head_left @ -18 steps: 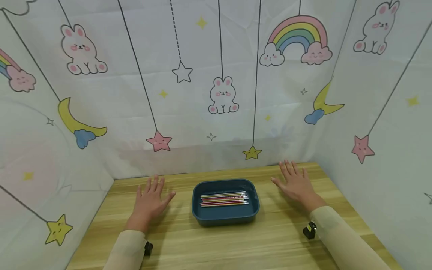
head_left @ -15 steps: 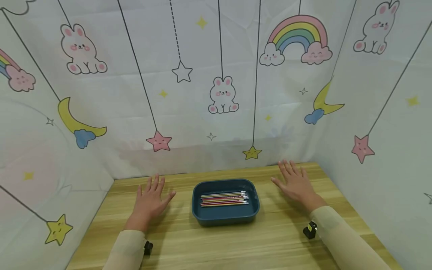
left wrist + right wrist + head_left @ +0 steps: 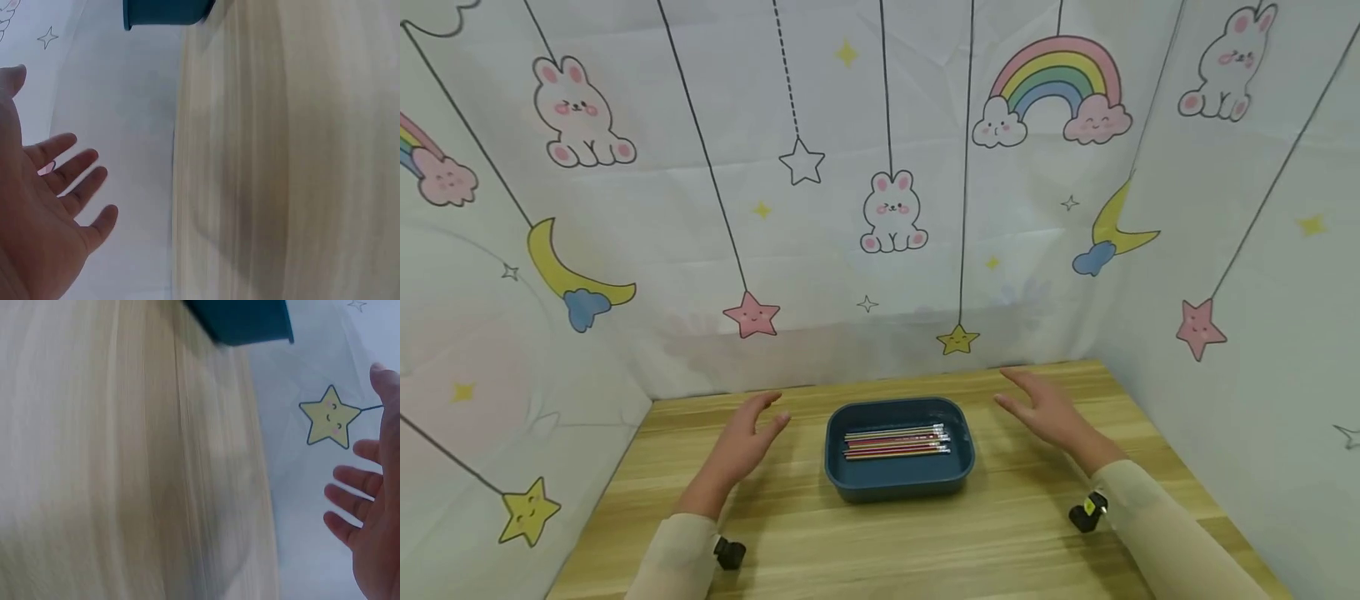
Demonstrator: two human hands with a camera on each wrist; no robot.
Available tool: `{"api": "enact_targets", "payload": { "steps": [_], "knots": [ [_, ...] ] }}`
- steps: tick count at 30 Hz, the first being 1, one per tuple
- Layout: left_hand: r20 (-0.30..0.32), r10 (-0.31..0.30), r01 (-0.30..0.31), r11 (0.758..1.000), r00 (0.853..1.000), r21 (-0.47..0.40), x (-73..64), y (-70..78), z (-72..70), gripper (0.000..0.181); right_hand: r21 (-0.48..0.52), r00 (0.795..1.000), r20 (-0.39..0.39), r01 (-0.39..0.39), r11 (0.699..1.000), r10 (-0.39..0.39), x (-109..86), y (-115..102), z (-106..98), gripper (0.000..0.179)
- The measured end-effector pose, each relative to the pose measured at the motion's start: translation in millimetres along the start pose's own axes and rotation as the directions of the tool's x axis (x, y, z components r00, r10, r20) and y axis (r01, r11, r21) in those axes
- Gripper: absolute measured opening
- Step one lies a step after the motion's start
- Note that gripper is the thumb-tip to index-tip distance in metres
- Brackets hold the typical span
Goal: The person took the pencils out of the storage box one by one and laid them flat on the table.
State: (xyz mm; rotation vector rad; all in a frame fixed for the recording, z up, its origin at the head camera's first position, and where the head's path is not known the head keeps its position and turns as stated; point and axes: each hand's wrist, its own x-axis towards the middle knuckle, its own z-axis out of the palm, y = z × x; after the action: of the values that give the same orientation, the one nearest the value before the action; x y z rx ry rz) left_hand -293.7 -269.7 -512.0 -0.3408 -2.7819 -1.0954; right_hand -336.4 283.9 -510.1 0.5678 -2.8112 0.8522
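A dark blue rectangular tray (image 3: 899, 492) stands mid-table, and several striped pencils (image 3: 895, 443) with metal-capped ends lie side by side in it. To its left is my left hand (image 3: 739, 443), palm turned inward, fingers loosely bent and holding nothing. My right hand (image 3: 1054, 417) is on the tray's other side, also turned palm inward with thumb and fingers apart. Both hands are away from the tray. The left wrist view shows the left fingers (image 3: 74, 167) spread and relaxed; in the right wrist view the right fingers (image 3: 355, 487) look the same.
The wood-grain table (image 3: 880, 550) runs up to a white cloth backdrop (image 3: 820, 233) printed with rabbits, stars and moons. The cloth also encloses the left and right sides. A small black camera is on each wrist, the right one (image 3: 1087, 511) beside the sleeve.
Both hands have turned from palms down with fingers spread to palms facing inward, fingers slightly bent. The tray and pencils have stayed in place.
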Motion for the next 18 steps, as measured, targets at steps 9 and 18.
{"api": "enact_targets", "payload": {
  "steps": [9, 18],
  "knots": [
    [0.043, 0.086, -0.083, 0.994, 0.995, -0.071, -5.1, 10.8, 14.0, 0.074, 0.208, 0.999, 0.039, 0.017, 0.978, -0.026, -6.1, -20.2, 5.4, 0.071],
    [0.103, 0.127, -0.117, 0.988, 0.986, -0.1, -0.3, 28.0, 26.9, 0.076, 0.21, 0.994, 0.065, 0.076, 0.975, -0.091, -2.2, -39.6, 11.5, 0.069]
  ]
}}
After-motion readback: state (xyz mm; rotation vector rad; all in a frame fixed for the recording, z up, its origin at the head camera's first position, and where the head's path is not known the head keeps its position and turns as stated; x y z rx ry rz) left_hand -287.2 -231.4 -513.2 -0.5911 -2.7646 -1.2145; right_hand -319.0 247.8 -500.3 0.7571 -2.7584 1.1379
